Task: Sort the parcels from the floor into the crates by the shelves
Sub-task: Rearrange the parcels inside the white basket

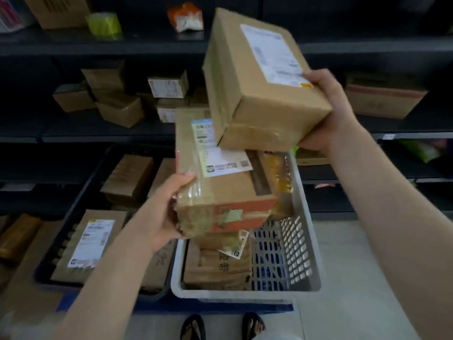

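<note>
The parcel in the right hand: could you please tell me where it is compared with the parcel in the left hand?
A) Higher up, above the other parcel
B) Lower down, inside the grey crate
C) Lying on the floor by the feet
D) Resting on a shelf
A: the right hand grips the upper parcel raised above the lower parcel, which the left hand holds over the grey crate.

Dark shelves (dimly lit) run across the back, rising from a pale floor.
</note>
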